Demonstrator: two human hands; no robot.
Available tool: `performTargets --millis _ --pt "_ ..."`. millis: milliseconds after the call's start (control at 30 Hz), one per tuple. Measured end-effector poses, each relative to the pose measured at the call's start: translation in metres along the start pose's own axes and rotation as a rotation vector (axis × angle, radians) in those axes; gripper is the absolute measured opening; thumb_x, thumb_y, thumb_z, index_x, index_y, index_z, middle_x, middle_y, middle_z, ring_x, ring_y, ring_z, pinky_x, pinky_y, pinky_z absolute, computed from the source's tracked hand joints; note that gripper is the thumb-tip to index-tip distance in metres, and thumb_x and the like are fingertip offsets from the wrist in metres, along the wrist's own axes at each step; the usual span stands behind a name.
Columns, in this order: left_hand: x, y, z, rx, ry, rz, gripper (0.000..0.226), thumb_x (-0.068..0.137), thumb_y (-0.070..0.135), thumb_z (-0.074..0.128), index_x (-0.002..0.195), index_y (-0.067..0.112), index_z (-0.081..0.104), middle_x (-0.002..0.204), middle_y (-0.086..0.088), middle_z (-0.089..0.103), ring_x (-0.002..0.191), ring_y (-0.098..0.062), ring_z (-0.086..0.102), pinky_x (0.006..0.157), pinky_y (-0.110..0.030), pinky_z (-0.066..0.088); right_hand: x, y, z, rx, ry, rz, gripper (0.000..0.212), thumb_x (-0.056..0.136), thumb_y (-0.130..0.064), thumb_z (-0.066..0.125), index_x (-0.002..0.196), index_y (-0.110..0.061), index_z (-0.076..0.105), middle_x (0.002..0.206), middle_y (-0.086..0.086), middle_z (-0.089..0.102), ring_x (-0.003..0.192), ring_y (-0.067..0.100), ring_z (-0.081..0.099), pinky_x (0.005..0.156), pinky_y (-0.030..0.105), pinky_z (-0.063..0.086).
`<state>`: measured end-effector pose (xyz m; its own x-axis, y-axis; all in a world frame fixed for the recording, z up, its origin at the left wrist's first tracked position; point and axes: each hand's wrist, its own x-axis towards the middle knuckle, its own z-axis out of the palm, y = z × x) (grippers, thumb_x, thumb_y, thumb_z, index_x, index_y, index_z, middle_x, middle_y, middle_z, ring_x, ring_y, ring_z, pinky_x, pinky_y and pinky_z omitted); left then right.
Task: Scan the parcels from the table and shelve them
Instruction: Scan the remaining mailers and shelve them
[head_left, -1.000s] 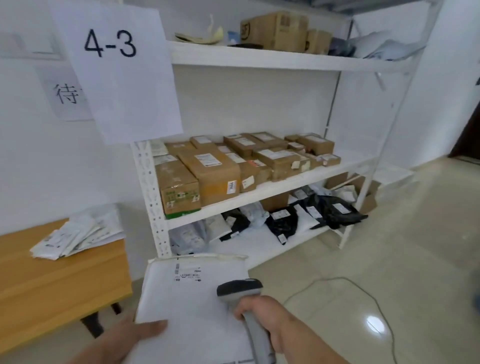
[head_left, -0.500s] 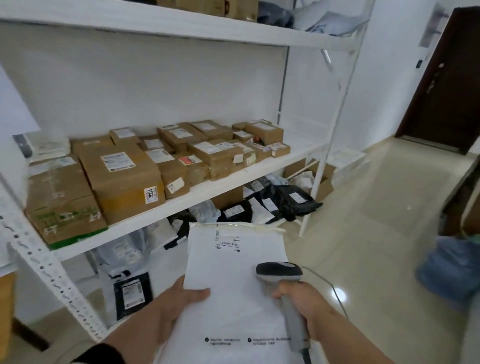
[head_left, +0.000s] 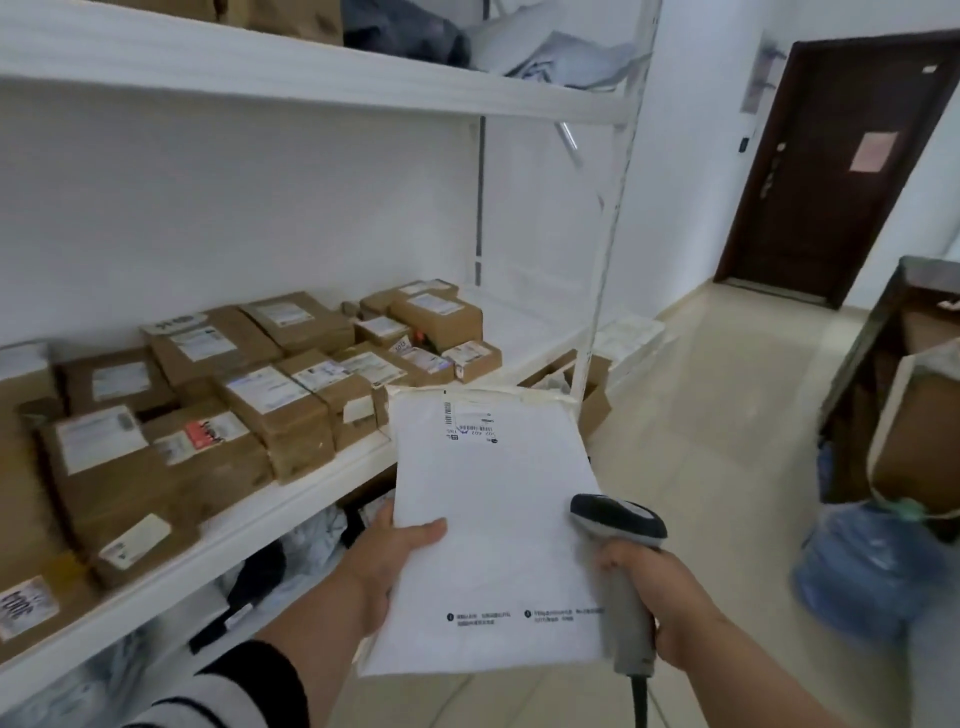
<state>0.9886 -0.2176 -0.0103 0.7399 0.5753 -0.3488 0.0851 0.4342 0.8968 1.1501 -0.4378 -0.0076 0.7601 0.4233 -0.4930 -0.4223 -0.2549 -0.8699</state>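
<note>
Left hand (head_left: 387, 558) grips white mailer (head_left: 488, 525) (label up); right hand (head_left: 662, 605) clasps scanner (head_left: 621, 551) beside shelf (head_left: 332, 475).

Middle white metal shelf board (head_left: 291, 499): left and centre packed with brown cardboard boxes bearing white labels (head_left: 270, 405), touching one another from wall to front edge; no passage between them. Right end of the same board, bare white surface (head_left: 530, 332), open up to the white perforated upright post (head_left: 605, 291) at the corner. Tall clear gap above the boxes, under the upper white shelf board (head_left: 311, 78). Lower level crowded with grey and black plastic mailer bags (head_left: 291, 551). Tiled beige floor (head_left: 727, 415) open towards the dark brown door (head_left: 831, 171); blue plastic sack (head_left: 872, 566) and brown carton (head_left: 914, 441) stand at right.
</note>
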Motion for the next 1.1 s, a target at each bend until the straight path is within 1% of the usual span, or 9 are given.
performTargets --millis 133,267,367,433,667,833,900,1000,1100 --pt "0.073 0.032 0.048 0.055 0.015 0.095 0.055 0.081 0.004 0.076 0.129 0.020 0.055 0.106 -0.004 0.075 0.090 -0.025 0.074 0.067 -0.036 0.060 0.074 -0.044 -0.016 0.065 -0.002 0.019 0.019 0.083 -0.015 0.069 0.100 -0.006 0.071 0.081 0.014 0.078 0.078 0.034 0.073 0.060 0.035 0.056" --pt "0.143 0.061 0.094 0.056 0.065 0.131 0.065 0.076 0.007 0.081 0.132 0.023 0.054 0.110 -0.006 0.074 0.095 -0.029 0.072 0.080 -0.047 0.059 0.145 -0.104 -0.038 0.051 -0.029 0.009 0.021 0.083 -0.016 0.073 0.101 -0.005 0.072 0.087 0.015 0.078 0.084 0.033 0.072 0.067 0.036 0.056" --pt "0.197 0.080 0.121 0.012 0.102 0.152 0.066 0.075 0.005 0.081 0.133 0.022 0.053 0.108 -0.009 0.074 0.092 -0.032 0.073 0.075 -0.047 0.060 0.199 -0.151 -0.047 0.051 -0.036 -0.022 0.021 0.085 -0.017 0.073 0.102 -0.004 0.071 0.098 0.018 0.075 0.094 0.038 0.070 0.090 0.051 0.056" --pt "0.230 0.090 0.136 -0.012 0.122 0.166 0.063 0.077 0.002 0.079 0.131 0.019 0.054 0.106 -0.009 0.075 0.091 -0.032 0.073 0.070 -0.044 0.060 0.233 -0.173 -0.046 0.048 -0.035 -0.028 0.025 0.086 -0.020 0.075 0.106 -0.006 0.069 0.104 0.020 0.073 0.099 0.040 0.068 0.096 0.057 0.053" --pt "0.357 0.125 0.172 -0.126 0.186 0.152 0.061 0.080 0.001 0.076 0.134 0.015 0.052 0.114 -0.012 0.071 0.099 -0.034 0.069 0.081 -0.049 0.058 0.353 -0.235 -0.030 0.055 0.003 -0.110 0.031 0.087 -0.022 0.076 0.112 -0.008 0.065 0.107 0.020 0.071 0.098 0.041 0.067 0.096 0.057 0.053" --pt "0.434 0.152 0.187 -0.179 0.174 0.113 0.048 0.084 0.002 0.073 0.127 0.012 0.055 0.113 -0.013 0.070 0.096 -0.031 0.069 0.069 -0.039 0.058 0.433 -0.275 -0.025 0.006 0.018 -0.145 0.027 0.084 -0.016 0.077 0.108 -0.005 0.068 0.098 0.022 0.073 0.090 0.041 0.069 0.082 0.051 0.057" --pt "0.459 0.163 0.192 -0.201 0.187 0.097 0.048 0.086 0.004 0.072 0.128 0.012 0.052 0.116 -0.012 0.068 0.098 -0.030 0.068 0.074 -0.041 0.057 0.461 -0.288 -0.022 -0.019 0.036 -0.209 0.023 0.085 -0.012 0.073 0.105 -0.004 0.069 0.091 0.020 0.071 0.083 0.038 0.067 0.073 0.047 0.053" --pt "0.494 0.171 0.197 -0.070 0.201 0.038 0.053 0.092 0.012 0.068 0.140 0.012 0.044 0.131 -0.013 0.060 0.114 -0.032 0.061 0.094 -0.046 0.052 0.497 -0.300 -0.011 -0.032 0.088 -0.251 0.030 0.083 -0.014 0.072 0.112 -0.011 0.068 0.102 0.022 0.069 0.096 0.041 0.066 0.087 0.055 0.055" --pt "0.523 0.174 0.200 0.384 0.294 -0.013 0.079 0.097 0.025 0.061 0.157 0.017 0.010 0.157 -0.011 0.030 0.136 -0.032 0.042 0.112 -0.044 0.038 0.530 -0.310 -0.003 -0.029 0.076 -0.252 0.027 0.085 -0.015 0.072 0.111 -0.006 0.067 0.094 0.018 0.065 0.089 0.036 0.062 0.080 0.047 0.050"
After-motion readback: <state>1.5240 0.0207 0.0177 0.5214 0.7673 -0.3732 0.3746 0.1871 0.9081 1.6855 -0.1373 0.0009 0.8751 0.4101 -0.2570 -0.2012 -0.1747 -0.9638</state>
